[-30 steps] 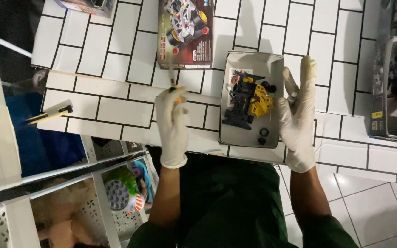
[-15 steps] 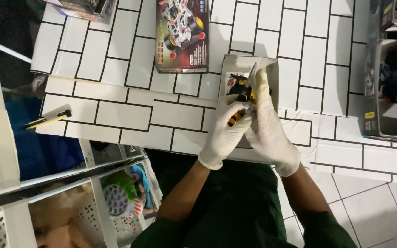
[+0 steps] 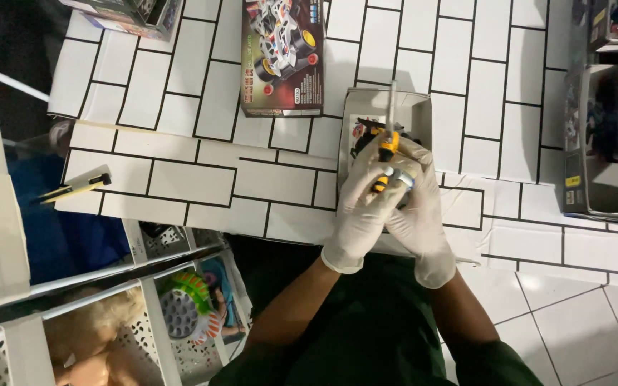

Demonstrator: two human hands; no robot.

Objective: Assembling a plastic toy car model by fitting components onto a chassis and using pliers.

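head view: both hands are gloved in white and meet over an open white tray box (image 3: 418, 107) on the tiled counter (image 3: 180, 182). the left hand (image 3: 359, 207) is curled shut around a screwdriver (image 3: 388, 143), fingers wrapped on its yellow and black handle. the tool's long axis runs up and down the picture, nearly straight away from the person, the thin grey shaft pointing to the far wall of the box and the handle end toward the body. the handle is short and stubby, yellow with dark bands; the shaft is slim and pale. the right hand (image 3: 420, 214) is closed just beside the left, touching it, gripping a small silvery cylindrical piece (image 3: 400, 177); what it is cannot be told. a yellow and black toy vehicle (image 3: 366, 132) lies in the box, mostly covered by the hands.

beyond the box lies a printed toy car carton (image 3: 282, 57), flat on the tiles. a yellow and black utility knife (image 3: 76, 186) rests at the counter's left edge, well apart. dark open boxes (image 3: 606, 136) stand at the right. below the counter, white perforated bins (image 3: 173, 314) hold toys
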